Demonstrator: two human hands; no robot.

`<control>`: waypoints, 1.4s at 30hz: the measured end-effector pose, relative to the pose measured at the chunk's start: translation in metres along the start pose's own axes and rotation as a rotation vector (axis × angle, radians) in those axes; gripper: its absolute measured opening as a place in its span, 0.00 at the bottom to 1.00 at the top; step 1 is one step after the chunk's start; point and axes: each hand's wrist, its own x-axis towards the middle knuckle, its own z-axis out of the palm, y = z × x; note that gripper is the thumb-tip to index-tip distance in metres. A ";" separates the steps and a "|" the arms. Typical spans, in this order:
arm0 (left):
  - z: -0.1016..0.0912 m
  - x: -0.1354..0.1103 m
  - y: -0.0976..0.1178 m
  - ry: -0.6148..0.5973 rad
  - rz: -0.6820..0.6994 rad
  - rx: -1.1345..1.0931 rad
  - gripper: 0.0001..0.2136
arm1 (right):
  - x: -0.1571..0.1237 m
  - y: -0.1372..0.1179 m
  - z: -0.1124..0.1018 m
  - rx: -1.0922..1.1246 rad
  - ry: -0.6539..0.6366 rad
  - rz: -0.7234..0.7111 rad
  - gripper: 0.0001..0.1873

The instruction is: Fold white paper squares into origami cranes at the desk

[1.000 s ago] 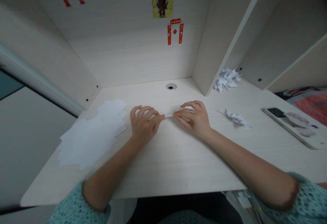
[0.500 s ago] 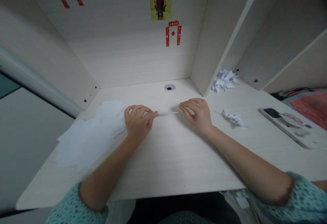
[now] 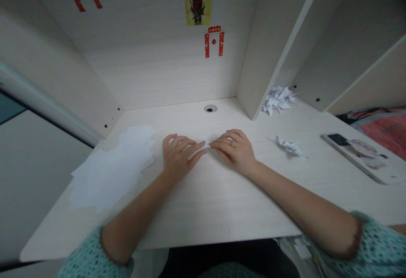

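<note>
A small white piece of paper lies between my two hands, low over the desk, and is mostly covered by fingers. My left hand has its thumb and index finger around the paper's near left part, the other fingers curved behind. From the other side, my right hand, with a ring on one finger, pinches the paper with closed fingertips. A spread stack of white paper sheets lies left of my left hand. To the right of my right hand sits a small group of folded paper pieces.
A larger heap of folded paper rests by the upright divider. A phone lies at the right on the pale desk. Beyond it is a red cloth. A round cable hole is near the back panel.
My right hand has moved left and onto the paper. My left hand has shifted slightly right, and its thumb and index finger have moved further apart.
</note>
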 end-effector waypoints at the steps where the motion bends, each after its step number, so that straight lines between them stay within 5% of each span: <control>1: 0.000 0.000 0.000 0.004 0.014 -0.005 0.08 | 0.000 -0.001 0.000 -0.012 -0.003 -0.018 0.09; 8: -0.002 0.001 -0.001 0.005 0.074 -0.007 0.03 | -0.001 -0.003 0.000 -0.105 0.005 -0.064 0.09; 35: 0.001 -0.001 -0.017 -0.078 -0.074 0.205 0.04 | 0.000 0.019 0.000 -0.214 0.060 0.184 0.08; 42: 0.007 -0.003 -0.031 -0.165 -0.279 0.128 0.07 | 0.001 0.020 -0.001 -0.076 0.110 0.256 0.06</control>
